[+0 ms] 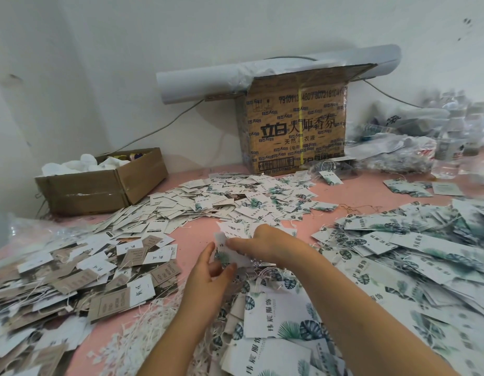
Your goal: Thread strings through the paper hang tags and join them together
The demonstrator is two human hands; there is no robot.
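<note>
At frame centre, left grip [208,270] and right grip [262,244] both pinch one flat rectangular leaf-printed paper tag [224,249] over the pink bench [192,238].

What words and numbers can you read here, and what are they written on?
"立白 大师香氛": big print on the tall cardboard box.
"天然…衣液": smaller line under it; one character is smudged.
"7910113…": number along the box's top edge; the rest is too blurred.
"服饰": on the leaf-print tags; the characters before it are unclear.
Brown tags: print too small to read.
</note>
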